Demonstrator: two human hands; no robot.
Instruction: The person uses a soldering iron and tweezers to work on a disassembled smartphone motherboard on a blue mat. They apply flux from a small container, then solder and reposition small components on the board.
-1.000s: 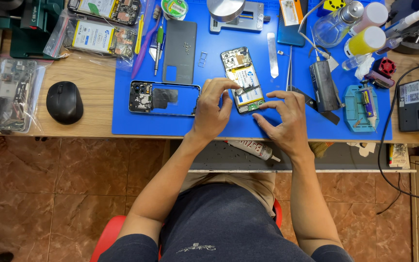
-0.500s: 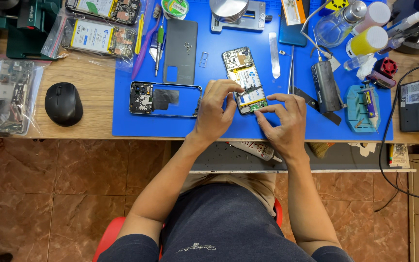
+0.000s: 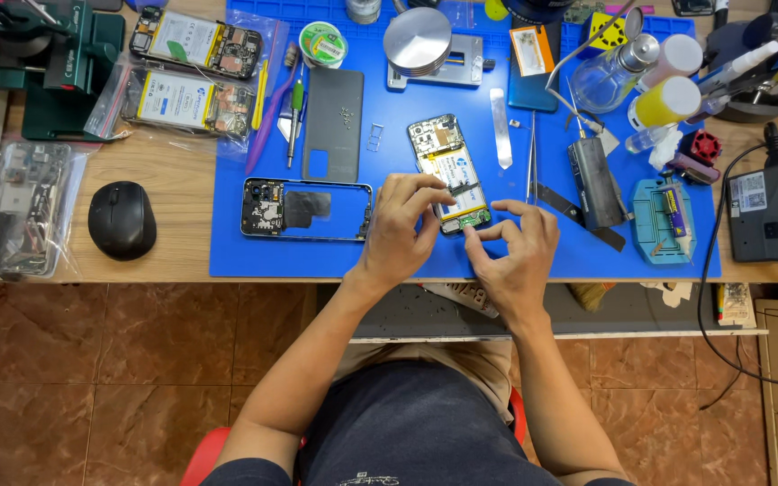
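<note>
An opened phone (image 3: 446,162) with its battery and boards showing lies on the blue work mat (image 3: 380,252). My left hand (image 3: 401,225) rests on the mat with its fingertips pressing the phone's left edge, steadying it. My right hand (image 3: 520,252) is curled beside the phone's lower end, thumb and forefinger pinched at the small board there. Whether something tiny sits between those fingers cannot be told. A black phone frame (image 3: 303,209) lies to the left of my left hand.
A grey back cover (image 3: 333,124), tweezers (image 3: 531,157), a metal pry tool (image 3: 499,139), bottles (image 3: 668,90) and a black block (image 3: 594,180) lie on the mat. A mouse (image 3: 122,219) and bagged phones (image 3: 186,99) sit at left, a black box (image 3: 772,211) at right.
My right hand went from lying flat on the mat to a curled pinch at the phone's lower end. My left hand stayed on the phone's edge.
</note>
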